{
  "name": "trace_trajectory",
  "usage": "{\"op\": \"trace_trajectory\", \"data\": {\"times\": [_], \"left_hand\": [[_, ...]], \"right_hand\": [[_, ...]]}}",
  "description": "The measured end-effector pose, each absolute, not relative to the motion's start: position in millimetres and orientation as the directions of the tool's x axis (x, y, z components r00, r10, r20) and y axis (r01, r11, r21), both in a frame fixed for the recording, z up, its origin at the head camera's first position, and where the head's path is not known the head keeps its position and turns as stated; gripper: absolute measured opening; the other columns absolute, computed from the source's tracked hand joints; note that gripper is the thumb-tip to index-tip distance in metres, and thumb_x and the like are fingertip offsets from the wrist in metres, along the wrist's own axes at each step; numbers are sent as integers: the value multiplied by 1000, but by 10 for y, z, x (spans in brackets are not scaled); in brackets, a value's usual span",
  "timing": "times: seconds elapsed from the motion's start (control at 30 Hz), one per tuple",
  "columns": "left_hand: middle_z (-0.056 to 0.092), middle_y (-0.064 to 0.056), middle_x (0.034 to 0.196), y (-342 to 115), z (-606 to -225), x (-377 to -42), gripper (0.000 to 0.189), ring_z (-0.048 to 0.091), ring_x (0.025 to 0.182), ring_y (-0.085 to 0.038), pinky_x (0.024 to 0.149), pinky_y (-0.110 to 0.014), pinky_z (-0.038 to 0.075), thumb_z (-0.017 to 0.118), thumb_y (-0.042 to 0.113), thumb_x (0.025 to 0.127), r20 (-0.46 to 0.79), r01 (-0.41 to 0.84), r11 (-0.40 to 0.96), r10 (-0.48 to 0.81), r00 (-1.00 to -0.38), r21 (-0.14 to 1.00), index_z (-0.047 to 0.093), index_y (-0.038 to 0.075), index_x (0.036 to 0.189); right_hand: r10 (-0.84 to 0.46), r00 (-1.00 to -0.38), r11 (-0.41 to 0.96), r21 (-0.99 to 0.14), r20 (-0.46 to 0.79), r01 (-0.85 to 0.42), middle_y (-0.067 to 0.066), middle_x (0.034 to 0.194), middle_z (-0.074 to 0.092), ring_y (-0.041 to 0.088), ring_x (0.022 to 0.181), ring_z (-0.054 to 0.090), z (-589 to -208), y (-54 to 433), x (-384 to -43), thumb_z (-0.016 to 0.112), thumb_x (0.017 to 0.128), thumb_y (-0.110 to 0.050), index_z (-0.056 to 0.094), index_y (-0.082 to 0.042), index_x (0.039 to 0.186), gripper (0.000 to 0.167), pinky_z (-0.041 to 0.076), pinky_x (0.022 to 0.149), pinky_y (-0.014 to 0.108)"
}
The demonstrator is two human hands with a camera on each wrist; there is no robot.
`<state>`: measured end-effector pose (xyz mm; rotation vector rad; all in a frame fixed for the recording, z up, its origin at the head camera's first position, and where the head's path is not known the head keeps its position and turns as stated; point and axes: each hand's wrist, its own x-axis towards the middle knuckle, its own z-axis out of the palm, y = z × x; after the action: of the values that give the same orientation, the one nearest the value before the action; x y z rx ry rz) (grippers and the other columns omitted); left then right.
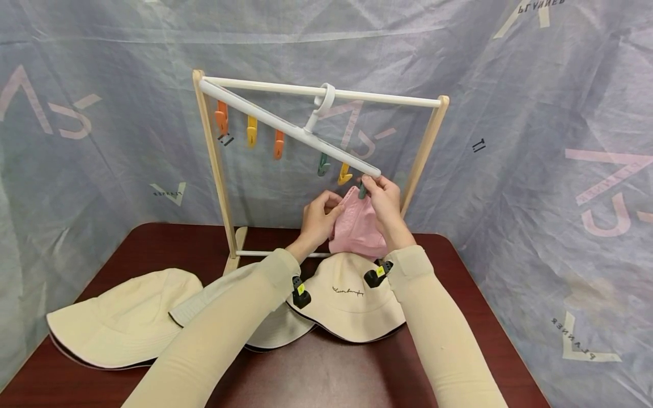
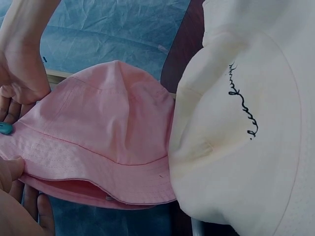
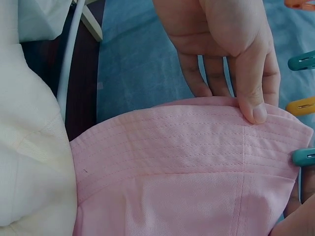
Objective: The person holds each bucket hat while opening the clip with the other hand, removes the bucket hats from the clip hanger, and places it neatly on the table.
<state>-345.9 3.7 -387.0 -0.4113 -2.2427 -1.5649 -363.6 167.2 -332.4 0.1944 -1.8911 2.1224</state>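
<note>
A pink bucket hat (image 1: pixel 357 226) hangs below the low right end of a white clip hanger (image 1: pixel 260 116). My left hand (image 1: pixel 319 218) pinches the hat's brim between thumb and fingers, the thumb showing on the cloth in the right wrist view. At the hanger's tip, my right hand (image 1: pixel 385 203) grips a green clothespin (image 1: pixel 363 191). That clothespin (image 3: pixel 304 157) meets the brim's edge in the right wrist view; whether it bites the cloth is hard to tell. Behind the hat's crown, part of my right hand (image 2: pixel 22 73) appears in the left wrist view.
Orange, yellow and green clothespins (image 1: pixel 278 145) dangle along the tilted hanger, hooked over the rack's white top bar (image 1: pixel 388 97). A cream hat with black script (image 1: pixel 352 306), a greyish hat (image 1: pixel 280 326) and another cream hat (image 1: pixel 127 317) lie on the dark red table (image 1: pixel 326 374).
</note>
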Motion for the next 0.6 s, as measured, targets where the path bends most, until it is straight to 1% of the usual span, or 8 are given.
{"op": "trace_trajectory", "data": {"times": [0.13,0.3,0.47,0.6], "left_hand": [[76,-4,108,40,-3866,-3460,10,73,99,-19,91,-36,58,72,20,104,462,443,339,26,-887,830,72,14,113],[76,-4,107,40,-3864,-3456,10,73,99,-19,91,-35,58,73,20,104,463,443,335,24,-886,832,72,14,112],[76,-4,108,36,-3866,-3451,10,73,100,-19,92,-36,58,73,19,104,458,440,322,23,-889,838,72,14,112],[76,-4,109,39,-3870,-3450,10,73,100,-19,92,-36,58,72,20,104,452,435,330,26,-892,838,72,14,112]], "right_hand": [[133,-948,-85,-949,290,-302,31,123,67,16,77,60,-3328,1683,-3632,66,108,-21,70,4,115,27,48,81,29],[135,-949,-80,-951,286,-298,32,124,67,15,76,60,-3317,1686,-3623,66,108,-22,71,3,115,27,48,76,26],[142,-950,-85,-953,277,-291,30,122,69,14,79,61,-3307,1685,-3622,67,107,-22,71,2,115,26,48,79,29],[151,-952,-91,-955,268,-283,23,115,72,16,81,62,-3308,1701,-3623,67,107,-23,72,-1,112,23,48,83,34]]}}
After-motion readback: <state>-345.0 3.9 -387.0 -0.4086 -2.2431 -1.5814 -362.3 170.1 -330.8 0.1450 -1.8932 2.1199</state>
